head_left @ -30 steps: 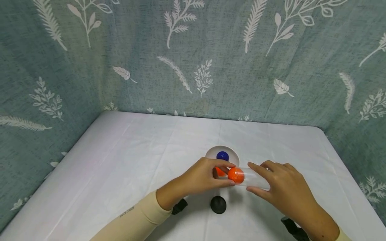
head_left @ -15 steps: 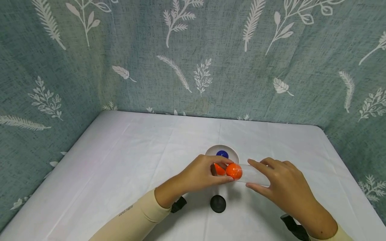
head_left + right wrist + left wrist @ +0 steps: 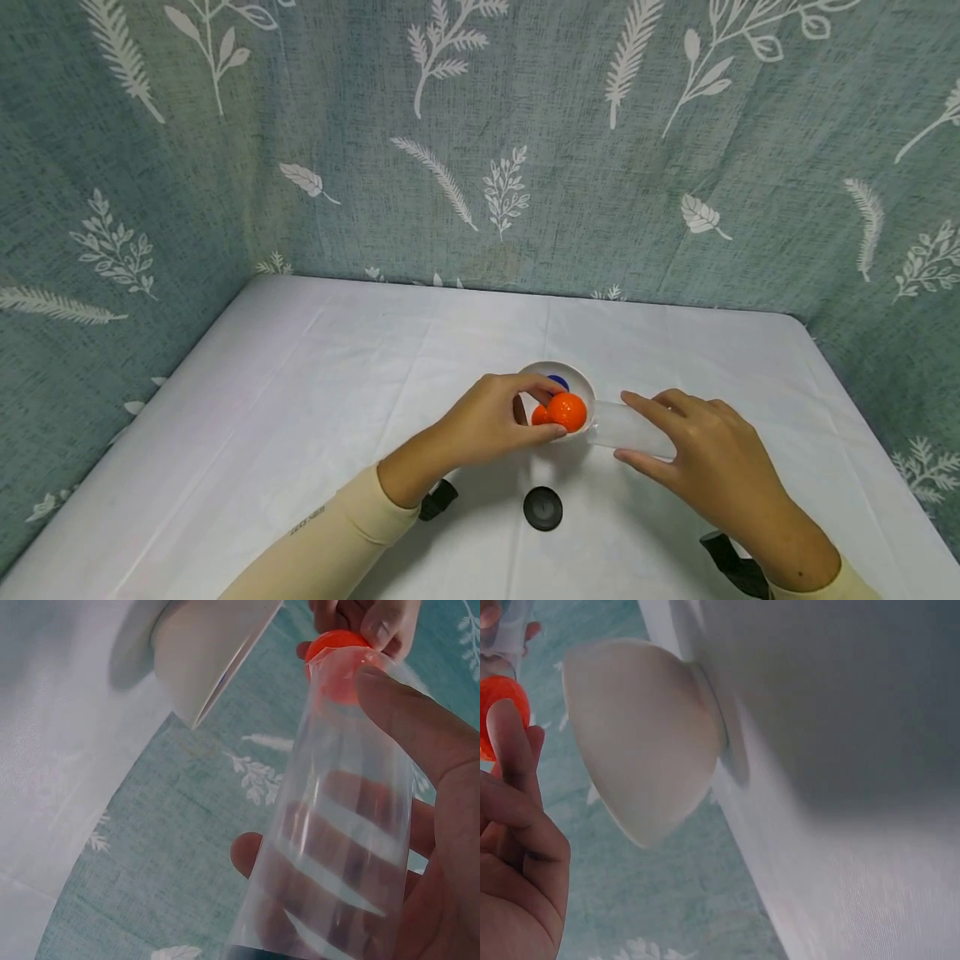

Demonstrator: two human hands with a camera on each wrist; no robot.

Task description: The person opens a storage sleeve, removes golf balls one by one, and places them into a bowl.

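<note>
My left hand [image 3: 495,421] pinches an orange ball [image 3: 567,412] between thumb and fingers, over the near side of a white bowl [image 3: 586,385]. Inside the bowl lie a blue ball [image 3: 557,382] and a second orange ball [image 3: 539,416], both partly covered. My right hand [image 3: 701,450] holds a clear plastic tube [image 3: 626,428] lying sideways, its mouth toward the left hand. Seen from the right wrist, the pinched ball overlaps the mouth of the tube [image 3: 322,810]. The left wrist view catches the bowl [image 3: 641,735] from its outer side.
A round black lid [image 3: 542,508] lies on the white tablecloth [image 3: 360,375] in front of the bowl. Patterned green cloth [image 3: 480,167] hangs behind the table and along both sides. Black straps [image 3: 438,500] show by the wrists.
The left hand has drawn the orange ball leftward out of the tube's end and over the bowl. The right hand keeps holding the tube in nearly the same place.
</note>
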